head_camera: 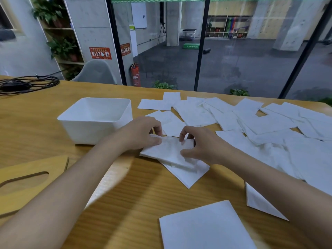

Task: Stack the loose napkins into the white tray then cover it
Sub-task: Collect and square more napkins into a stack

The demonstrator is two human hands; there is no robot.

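Squaring up a small stack of napkins (168, 153) on the wooden table (136, 194), both hands are at work just in front of the white tray (95, 119). Left hand (142, 133) curls over the stack's left end, thumb and fingertips pinching its edge; right hand (203, 142) pinches the right end, thumb below, fingers arched on top. Tray looks empty, sitting just left of the hands. Loose napkins (251, 123) are scattered all across the right side, and another single napkin (204, 225) lies near the person's body. The slotted wooden lid (27, 182) waits at the left, flat on the table.

Risks from here, by the look of it: that stack is skewed, with the bottom sheet fanned out toward the person, so a lift could shed it. Soft paper buckles under a tight pinch too. And if the stack goes in crooked, corners may catch on the tray wall and stop the lid seating later.
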